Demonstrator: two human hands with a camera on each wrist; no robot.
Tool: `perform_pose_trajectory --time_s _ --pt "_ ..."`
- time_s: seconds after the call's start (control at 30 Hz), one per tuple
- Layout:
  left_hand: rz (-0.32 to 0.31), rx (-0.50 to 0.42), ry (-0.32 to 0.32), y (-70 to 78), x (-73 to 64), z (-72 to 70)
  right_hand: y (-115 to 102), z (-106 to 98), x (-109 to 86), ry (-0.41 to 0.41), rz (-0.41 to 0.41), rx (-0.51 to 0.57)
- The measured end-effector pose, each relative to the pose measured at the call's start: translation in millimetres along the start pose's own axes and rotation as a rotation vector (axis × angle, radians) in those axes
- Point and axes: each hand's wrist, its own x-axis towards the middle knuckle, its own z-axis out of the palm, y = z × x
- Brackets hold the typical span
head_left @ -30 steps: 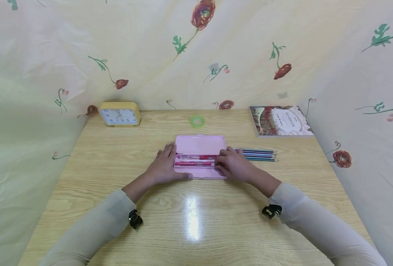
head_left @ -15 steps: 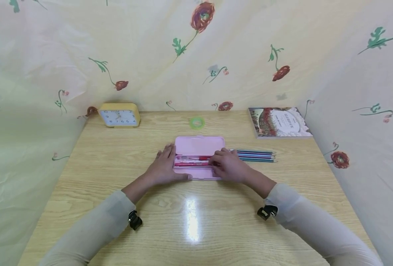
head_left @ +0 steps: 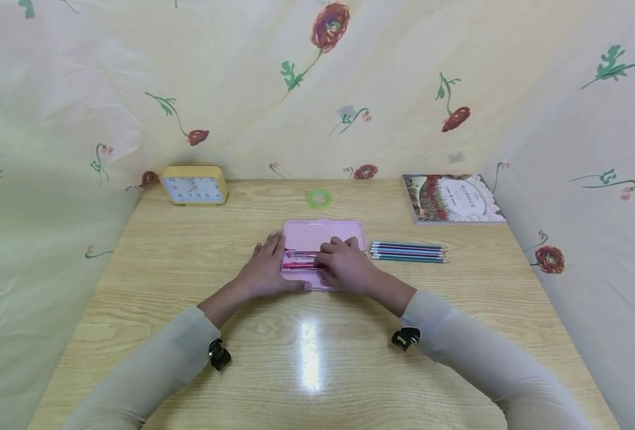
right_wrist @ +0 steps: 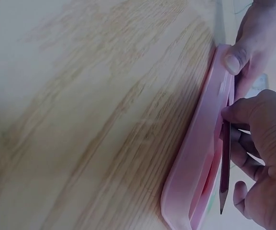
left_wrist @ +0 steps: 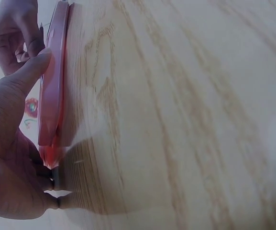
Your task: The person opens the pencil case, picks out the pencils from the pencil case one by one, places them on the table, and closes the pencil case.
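Observation:
A pink pencil case (head_left: 324,232) lies on the table with its lid raised back, and several red and white pens (head_left: 298,258) lie inside it. My left hand (head_left: 264,269) spans the case's left end, fingers straight, its thumb on the front rim. Over the middle of the case, my right hand (head_left: 345,267) pinches a dark pencil (right_wrist: 225,158) between thumb and fingers, as the right wrist view shows. The pencil's sharpened tip points toward the right end of the case. In the head view the right hand hides this pencil and the right part of the tray.
Several pencils (head_left: 407,252) lie in a row just right of the case. Behind it sits a green roll of tape (head_left: 319,199). A yellow clock (head_left: 194,185) stands back left and a book (head_left: 453,199) lies back right. Floral cloth (head_left: 253,89) rises behind the table.
My right hand has slid left along the case, from its right end to over its middle, uncovering the left ends of the row of pencils. The left hand has stayed put.

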Motion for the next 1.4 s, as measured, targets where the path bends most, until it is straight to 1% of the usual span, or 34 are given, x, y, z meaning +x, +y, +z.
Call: perform_pose_trajectory --time_s 0.17,0.27,0.47,0.6,0.7,0.77,0.9,1.0,1.2,1.4 --pt "0.005 -0.011 -0.003 0.0 1.3 0.3 0 -3 -2.4 0.005 0.007 -0.014" --pt "0.007 -0.014 -0.002 -0.2 1.4 0.3 1 -6 -5.1 0.028 0.017 -0.017" --pt "0.010 -0.016 0.004 -1.3 1.6 0.6 7 -12 -12.9 0.103 0.036 -0.017" --pt "0.012 -0.018 0.009 -1.7 1.6 1.3 15 -15 -22.3 0.171 0.049 -0.010" --pt "0.020 -0.017 0.017 -2.6 1.7 3.2 24 -15 -32.8 0.213 0.077 0.011" --pt "0.025 -0.020 0.017 -2.2 1.1 3.6 32 -16 -41.1 0.224 0.104 0.037" --pt "0.020 -0.023 0.012 -0.5 -0.7 1.6 51 -20 -56.3 0.228 0.161 0.119" --pt "0.014 -0.029 0.018 0.4 -1.3 1.6 66 -21 -69.0 0.231 0.204 0.152" --pt "0.015 -0.038 0.006 4.1 -1.4 1.1 93 -21 -98.0 0.227 0.280 0.120" --pt "0.000 -0.033 0.001 5.0 -1.5 2.1 109 -20 -121.9 0.204 0.347 0.088"
